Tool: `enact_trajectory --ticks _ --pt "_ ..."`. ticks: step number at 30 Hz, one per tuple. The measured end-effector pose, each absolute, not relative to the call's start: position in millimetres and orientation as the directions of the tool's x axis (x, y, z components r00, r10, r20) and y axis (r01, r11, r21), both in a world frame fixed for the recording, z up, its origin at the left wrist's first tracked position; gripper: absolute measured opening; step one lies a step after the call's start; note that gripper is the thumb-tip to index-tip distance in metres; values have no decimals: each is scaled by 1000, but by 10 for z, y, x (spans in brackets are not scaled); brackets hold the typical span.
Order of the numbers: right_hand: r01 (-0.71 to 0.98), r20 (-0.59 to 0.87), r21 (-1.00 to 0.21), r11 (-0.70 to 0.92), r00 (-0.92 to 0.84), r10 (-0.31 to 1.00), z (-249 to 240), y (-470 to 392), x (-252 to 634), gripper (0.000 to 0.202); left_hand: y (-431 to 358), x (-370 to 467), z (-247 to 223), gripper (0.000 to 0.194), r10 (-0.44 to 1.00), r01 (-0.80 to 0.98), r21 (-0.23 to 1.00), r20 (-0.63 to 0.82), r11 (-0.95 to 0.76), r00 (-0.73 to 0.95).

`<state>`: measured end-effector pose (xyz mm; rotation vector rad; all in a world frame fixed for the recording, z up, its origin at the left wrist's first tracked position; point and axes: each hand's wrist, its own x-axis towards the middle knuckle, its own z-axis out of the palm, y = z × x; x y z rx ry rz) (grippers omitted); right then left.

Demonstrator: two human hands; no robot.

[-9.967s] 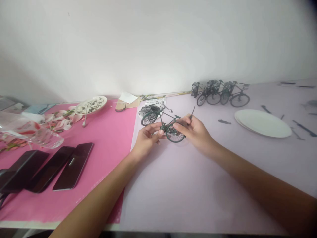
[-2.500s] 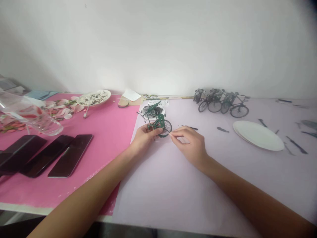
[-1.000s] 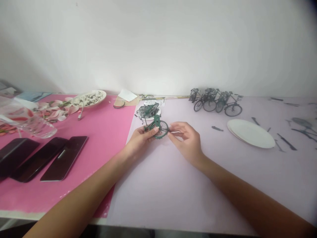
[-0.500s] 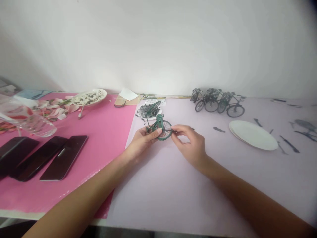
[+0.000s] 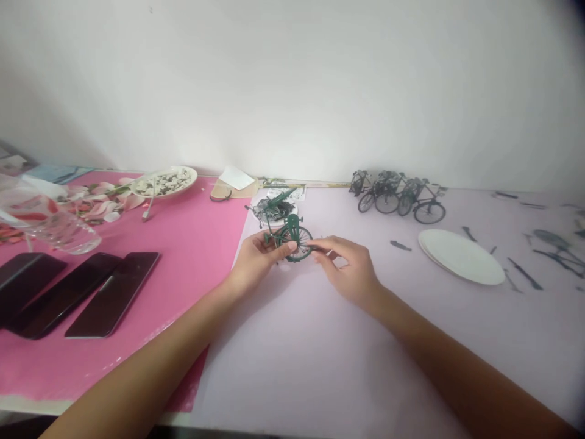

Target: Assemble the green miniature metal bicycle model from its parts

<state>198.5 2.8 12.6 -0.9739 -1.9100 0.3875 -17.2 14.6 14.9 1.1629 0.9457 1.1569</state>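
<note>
A small green model bicycle is held over the light purple tabletop, in the middle of the head view. My left hand grips it from the left, the thumb pressing near the hub of the spoked wheel. From the right, my right hand pinches a thin dark part at the wheel's edge; the fingertips hide most of that piece. Just behind the bicycle, a white plate holds a pile of dark and green bicycle parts.
Several assembled model bicycles stand by the wall at right. White oval plates lie among loose dark parts. On the pink mat at left are dark phones, a clear plastic cup, pink petals and a filled white dish.
The whole view has shifted slightly. My right hand has come a little closer to the wheel with the dark part, while my left hand keeps its hold on the bicycle.
</note>
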Motion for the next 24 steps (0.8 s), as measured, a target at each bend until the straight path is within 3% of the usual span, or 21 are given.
enact_trajectory --ticks 7,15,21,24 --pt "481 589 -615 625 -247 769 144 30 1975 21 148 -170 140 47 992 -139 989 70 -55 104" --pt "577 725 -389 718 -288 625 94 4 1936 31 123 -122 121 47 997 -87 993 81 -80 11" --pt "515 639 -533 671 -275 718 112 -38 1882 25 174 -139 63 45 993 -72 992 94 -99 -74" --pt "519 624 -530 671 -297 723 151 -2 1921 22 198 -153 28 46 996 -82 994 68 -74 -63"
